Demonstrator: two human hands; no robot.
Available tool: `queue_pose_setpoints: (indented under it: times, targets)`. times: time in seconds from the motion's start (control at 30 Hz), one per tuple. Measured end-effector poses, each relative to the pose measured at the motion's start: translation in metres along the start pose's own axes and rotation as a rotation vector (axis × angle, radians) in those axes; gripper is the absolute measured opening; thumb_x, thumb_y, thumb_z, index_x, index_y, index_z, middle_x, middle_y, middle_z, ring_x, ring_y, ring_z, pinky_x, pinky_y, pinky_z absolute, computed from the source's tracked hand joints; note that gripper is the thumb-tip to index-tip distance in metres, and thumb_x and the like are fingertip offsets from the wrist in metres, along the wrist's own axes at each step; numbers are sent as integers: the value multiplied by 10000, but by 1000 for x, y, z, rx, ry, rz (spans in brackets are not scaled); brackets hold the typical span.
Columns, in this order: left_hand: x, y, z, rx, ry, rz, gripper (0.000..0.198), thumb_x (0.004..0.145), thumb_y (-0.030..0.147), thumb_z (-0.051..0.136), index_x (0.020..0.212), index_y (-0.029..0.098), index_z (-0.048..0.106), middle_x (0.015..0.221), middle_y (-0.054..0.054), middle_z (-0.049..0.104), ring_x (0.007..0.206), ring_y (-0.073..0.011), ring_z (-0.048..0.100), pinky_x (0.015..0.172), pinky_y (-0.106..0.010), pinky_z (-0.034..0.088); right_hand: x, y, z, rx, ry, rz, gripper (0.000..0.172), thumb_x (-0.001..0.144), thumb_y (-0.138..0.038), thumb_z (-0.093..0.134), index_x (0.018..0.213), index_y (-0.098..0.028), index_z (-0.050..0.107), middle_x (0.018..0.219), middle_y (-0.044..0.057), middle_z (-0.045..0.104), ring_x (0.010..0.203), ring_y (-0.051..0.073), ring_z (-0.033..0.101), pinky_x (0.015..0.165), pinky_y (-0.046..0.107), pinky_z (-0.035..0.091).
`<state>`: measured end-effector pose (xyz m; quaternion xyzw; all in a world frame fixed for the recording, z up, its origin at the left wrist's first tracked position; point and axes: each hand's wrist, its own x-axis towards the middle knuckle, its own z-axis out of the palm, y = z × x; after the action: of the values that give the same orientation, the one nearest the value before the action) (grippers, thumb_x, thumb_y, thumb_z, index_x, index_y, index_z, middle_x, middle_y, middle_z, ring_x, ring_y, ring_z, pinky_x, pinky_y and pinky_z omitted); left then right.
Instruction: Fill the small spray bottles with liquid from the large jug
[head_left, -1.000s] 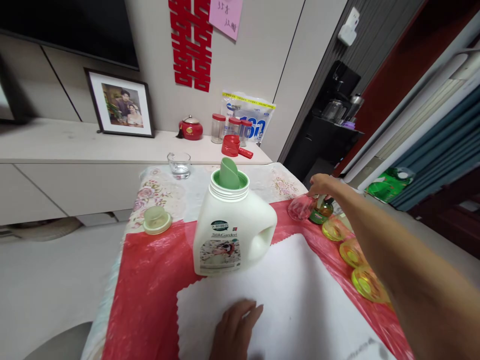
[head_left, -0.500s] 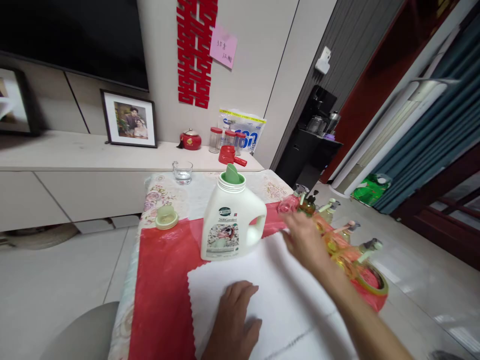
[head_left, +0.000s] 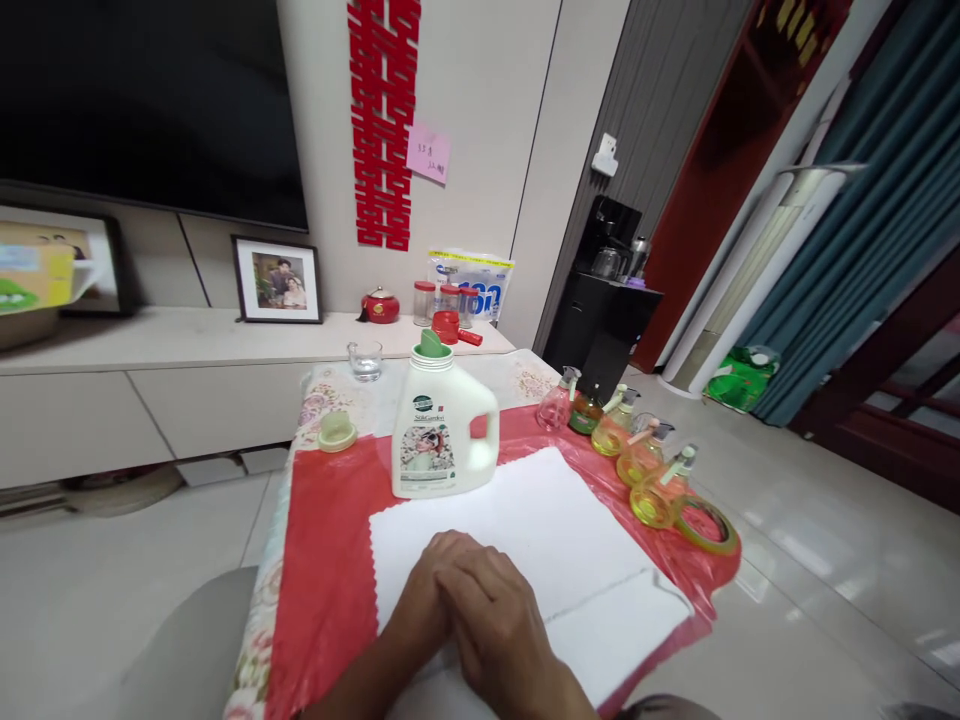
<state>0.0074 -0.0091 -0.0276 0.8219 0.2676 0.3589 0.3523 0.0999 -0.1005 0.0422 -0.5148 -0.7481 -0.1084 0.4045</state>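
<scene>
Right hand (head_left: 499, 615) drawn back onto left hand (head_left: 429, 588), seemingly clasped, wavy-edged white cloth (head_left: 592, 550) rightward

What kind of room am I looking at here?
Most likely a living room in someone's home: there is a large dark screen, probably a television, above a long, low cabinet, and a framed photo stands on the cabinet.

Left hand (head_left: 426, 590) – partly hidden by right hand (head_left: 499, 620), television (head_left: 142, 110) – cut off
</scene>
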Motion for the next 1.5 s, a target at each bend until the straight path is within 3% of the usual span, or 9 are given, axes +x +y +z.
queue_pose_setpoints:
  times: [0.1,0.27,0.43,0.97,1.1,1.2,1.3,1.4,1.5]
  targets:
    - [1,8,-4,89,-96,13,134,883,259,559,849,249,688,877,-33,717,872,-243,629,850,-414,518,-15,8,2,23,27,44,304,869,-75,432,1079,-207,609,878,68,686,808,215,630,705,342,491]
    - [2,14,-3,166,-120,28,194,881,240,488,851,221,679,888,-62,723,890,-255,629,854,-438,507,-24,19,0,59,45,74,254,900,-84,383,912,-204,607,740,35,627,674,186,561,629,315,428]
    - [0,12,-3,139,-129,48,194,861,237,494,895,207,682,954,-72,722,946,-261,629,883,-447,503,-27,28,0,108,62,102,266,925,-89,401,988,-189,639,804,24,671,706,160,584,665,283,433]
    - [-2,10,-13,-42,-36,-6,209,868,190,504,919,215,705,931,-54,742,903,-206,680,822,-349,551,-21,37,-2,379,-58,278,218,931,-114,522,1001,-223,698,909,-13,741,793,109,677,750,200,500]
    - [-2,10,-19,-45,100,-93,327,903,242,479,1180,206,648,998,-59,748,918,-193,702,830,-342,557,-22,47,-7,408,-52,380,190,940,-149,555,1057,-196,697,844,-13,722,665,89,661,672,188,519]
    - [-2,15,-25,-16,211,-168,499,926,290,474,1417,203,469,896,-17,705,797,-168,674,683,-283,530,-21,52,-14,357,29,463,338,953,-207,577,1286,-158,604,729,-42,630,579,83,604,560,177,489]
    - [-4,18,-26,69,277,-167,691,905,328,540,1532,199,283,708,71,541,629,-145,570,586,-248,468,-21,53,-17,207,208,466,562,949,-246,601,1477,-149,432,636,-96,468,518,79,505,518,174,457]
    - [-7,16,-21,177,262,-122,730,898,286,548,1549,202,229,648,98,448,586,-144,514,590,-250,456,-22,51,-13,56,302,406,690,963,-201,553,1583,-159,252,597,-125,338,444,73,399,473,171,416]
    - [-9,13,-18,277,217,-56,686,918,188,476,1554,212,219,647,81,476,611,-161,527,589,-255,448,-22,51,-6,-80,288,331,725,969,-160,504,1612,-164,168,591,-120,367,423,77,406,451,178,406]
